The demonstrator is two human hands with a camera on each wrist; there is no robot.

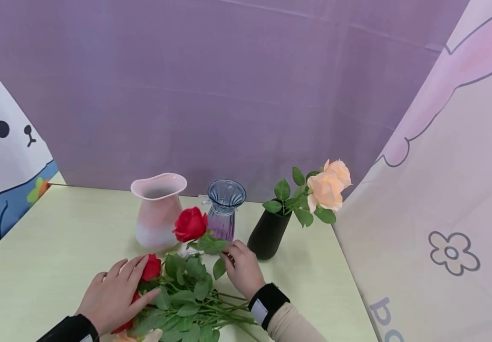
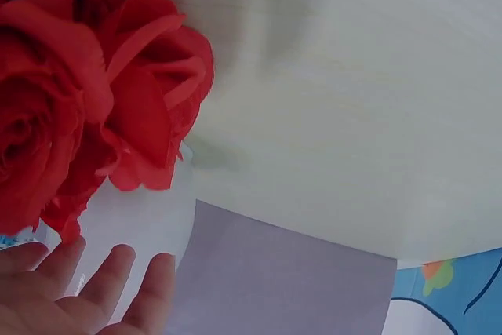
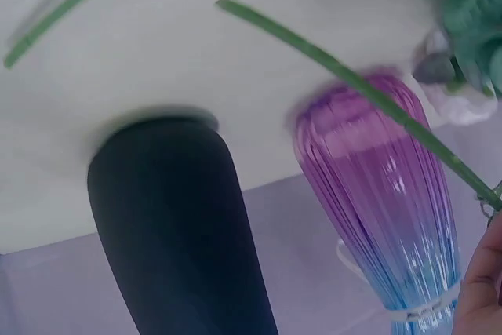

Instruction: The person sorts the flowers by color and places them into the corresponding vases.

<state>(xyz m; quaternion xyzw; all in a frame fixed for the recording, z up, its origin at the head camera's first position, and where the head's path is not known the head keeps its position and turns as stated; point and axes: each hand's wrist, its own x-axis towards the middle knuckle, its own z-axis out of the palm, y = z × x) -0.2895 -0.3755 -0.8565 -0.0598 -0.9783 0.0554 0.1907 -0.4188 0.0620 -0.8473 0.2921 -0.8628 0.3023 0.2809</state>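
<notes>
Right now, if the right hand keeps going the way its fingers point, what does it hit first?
Probably the ribbed purple-blue glass vase: the right hand, pinching the raised red rose's stem, points straight at it. Depth is uncertain.

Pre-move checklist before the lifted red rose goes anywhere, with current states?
1. Right hand grips the stem of the raised red rose: ok in the head view; fingers barely show in the right wrist view.
2. Left hand rests flat on the bunch of red roses lying on the table: ok.
3. Ribbed purple-blue glass vase upright, mouth free: ok.
4. Pink-white ceramic vase upright, mouth free: ok.
5. Black matte vase already holds the peach roses: ok.
6. Rose stem free of the bunch's leaves: cannot tell.
</notes>
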